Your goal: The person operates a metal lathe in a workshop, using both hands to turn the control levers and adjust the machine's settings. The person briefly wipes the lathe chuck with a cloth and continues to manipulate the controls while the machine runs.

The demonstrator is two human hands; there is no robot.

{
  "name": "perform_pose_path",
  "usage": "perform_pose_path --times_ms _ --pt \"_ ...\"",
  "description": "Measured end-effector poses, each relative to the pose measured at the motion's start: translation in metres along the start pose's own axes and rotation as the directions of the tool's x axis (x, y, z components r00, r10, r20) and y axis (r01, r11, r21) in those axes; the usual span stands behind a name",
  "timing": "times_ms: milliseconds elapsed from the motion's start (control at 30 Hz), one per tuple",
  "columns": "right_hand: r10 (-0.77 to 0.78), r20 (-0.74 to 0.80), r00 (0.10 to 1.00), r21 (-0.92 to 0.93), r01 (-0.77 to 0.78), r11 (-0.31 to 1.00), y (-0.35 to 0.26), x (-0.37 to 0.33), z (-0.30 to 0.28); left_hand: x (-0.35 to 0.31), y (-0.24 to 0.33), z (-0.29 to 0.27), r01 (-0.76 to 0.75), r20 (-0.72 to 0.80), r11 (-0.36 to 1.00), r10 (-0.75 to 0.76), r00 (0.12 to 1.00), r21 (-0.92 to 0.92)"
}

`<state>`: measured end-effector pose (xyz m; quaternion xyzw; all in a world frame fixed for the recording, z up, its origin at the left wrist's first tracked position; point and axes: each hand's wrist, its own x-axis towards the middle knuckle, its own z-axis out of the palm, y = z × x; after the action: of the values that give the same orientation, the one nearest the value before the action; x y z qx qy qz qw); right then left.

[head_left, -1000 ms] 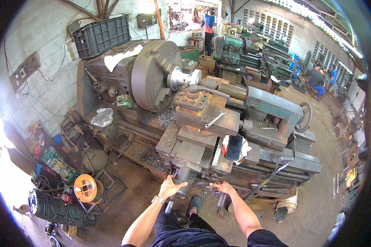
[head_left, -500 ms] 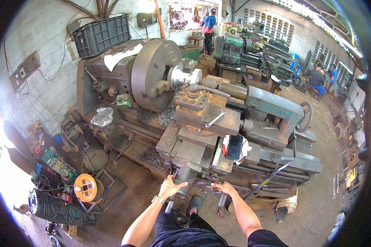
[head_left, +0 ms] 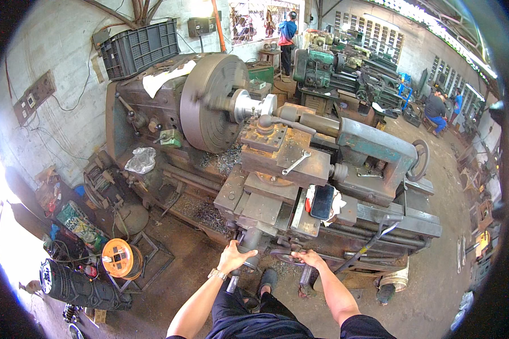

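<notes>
At the front of a large lathe, my left hand (head_left: 236, 259) is closed round the cross-slide crank handle (head_left: 232, 283), thumb stretched over its hub. My right hand (head_left: 309, 258) grips the rim of a carriage handwheel (head_left: 284, 256) to the right. A bright silver metal workpiece (head_left: 245, 105) sits between the big round chuck (head_left: 212, 104), whose face is blurred by motion, and the tailstock (head_left: 373, 141). The tool post (head_left: 264, 131) stands on the carriage close beside the workpiece; the cutting tip cannot be made out.
A wrench (head_left: 296, 163) lies on the carriage, with a phone (head_left: 322, 201) on a rag nearby. Metal chips (head_left: 209, 216) cover the bed. An orange cable spool (head_left: 121, 259) stands at lower left. A long lever (head_left: 373, 240) juts up at right. Other people (head_left: 435, 110) are farther off.
The blurred marks on the chuck's face have shifted, so it is turning. Both hands stay on their controls with no clear movement.
</notes>
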<state>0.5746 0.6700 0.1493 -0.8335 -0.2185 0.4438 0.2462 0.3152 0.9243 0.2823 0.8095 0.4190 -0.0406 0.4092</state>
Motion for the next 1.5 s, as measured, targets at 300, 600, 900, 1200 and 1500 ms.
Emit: perform_pose_path --times_ms 300,600,900,1200,1500 --pt "-0.017 -0.047 0.999 0.077 0.021 0.997 0.011 0.003 0.005 0.001 -0.001 0.001 0.008 0.0 1.0 -0.008 1.0 0.005" --pt "-0.041 -0.037 0.998 0.116 0.045 0.992 0.013 0.002 0.006 -0.003 0.002 -0.001 -0.004 0.019 1.0 0.004 1.0 -0.011" --pt "-0.063 -0.058 0.996 0.103 0.069 0.992 0.002 -0.02 -0.002 0.067 -0.076 0.004 0.059 0.104 0.943 -0.026 0.994 -0.329" --pt "-0.077 -0.026 0.997 0.249 0.081 0.965 0.012 -0.005 0.002 0.166 -0.117 0.065 0.07 0.258 0.98 -0.021 0.966 -0.185" --pt "-0.091 -0.03 0.995 0.213 0.095 0.972 0.024 -0.002 0.004 0.179 -0.095 0.07 0.023 0.311 1.0 -0.027 0.95 0.016"
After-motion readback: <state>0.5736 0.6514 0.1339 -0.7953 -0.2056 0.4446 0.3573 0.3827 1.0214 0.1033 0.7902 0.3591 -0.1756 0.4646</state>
